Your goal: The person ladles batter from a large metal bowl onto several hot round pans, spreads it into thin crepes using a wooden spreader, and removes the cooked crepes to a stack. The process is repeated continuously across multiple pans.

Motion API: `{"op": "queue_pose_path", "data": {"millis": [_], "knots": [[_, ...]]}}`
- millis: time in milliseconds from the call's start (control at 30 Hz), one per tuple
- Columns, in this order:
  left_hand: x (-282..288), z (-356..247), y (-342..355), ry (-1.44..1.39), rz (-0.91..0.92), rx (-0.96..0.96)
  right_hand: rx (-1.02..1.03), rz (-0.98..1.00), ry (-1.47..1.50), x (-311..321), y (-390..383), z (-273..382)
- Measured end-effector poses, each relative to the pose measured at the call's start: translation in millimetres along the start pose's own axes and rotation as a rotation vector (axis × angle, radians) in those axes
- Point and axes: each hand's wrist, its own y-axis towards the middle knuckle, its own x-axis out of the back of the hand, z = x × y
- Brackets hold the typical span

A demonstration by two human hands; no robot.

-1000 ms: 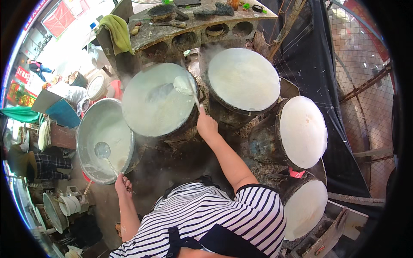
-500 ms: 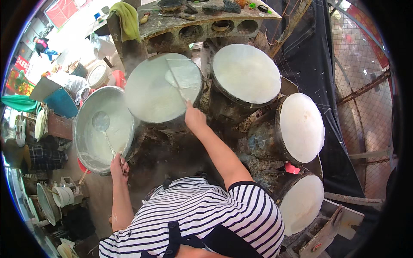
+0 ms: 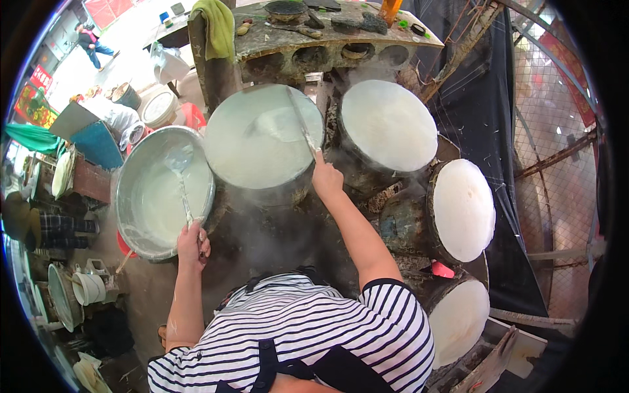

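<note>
My left hand (image 3: 192,245) is closed round the handle of a ladle (image 3: 184,190), whose bowl rests in pale batter inside a large metal basin (image 3: 123,204). With my right hand (image 3: 327,179) I grip a long thin T-shaped spreader (image 3: 302,120). Its shaft reaches over a round griddle (image 3: 242,147) coated with pale wet batter; steam blurs its far end. A shinier patch of batter lies near the shaft. To the right stands a second griddle (image 3: 389,126) covered in white, then two more white-covered rounds, a griddle (image 3: 464,209) and a nearer griddle (image 3: 460,323).
Behind the griddles is a worn block counter (image 3: 341,36) bearing a dark pan and small items, a green towel (image 3: 215,26) at its left end. Buckets and a blue-sided box (image 3: 95,147) stand at left. Black sheeting hangs at right. A person (image 3: 93,44) walks far off.
My right hand has moved a little rightward and nearer, with the spreader's shaft shifting over the griddle. The ladle has risen slightly in the basin. The whole view has shifted, and steam is thicker.
</note>
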Motion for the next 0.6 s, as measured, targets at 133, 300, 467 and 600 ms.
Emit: {"op": "queue_pose_path", "data": {"millis": [133, 300, 467, 600], "knots": [[-6, 0, 2, 0.028, 0.041, 0.007, 0.345, -0.002, -0.005, -15, 4, 7], [-22, -3, 17, 0.182, 0.047, -0.048, 0.381, -0.078, -0.052, -11, 14, 11], [-53, -6, 67, 0.527, 0.065, -0.205, 0.310, -0.033, 0.064, -10, -20, 23], [-41, 36, 157, 0.960, 0.044, -0.910, -0.021, -0.121, 0.454, -32, -92, 32]]}}
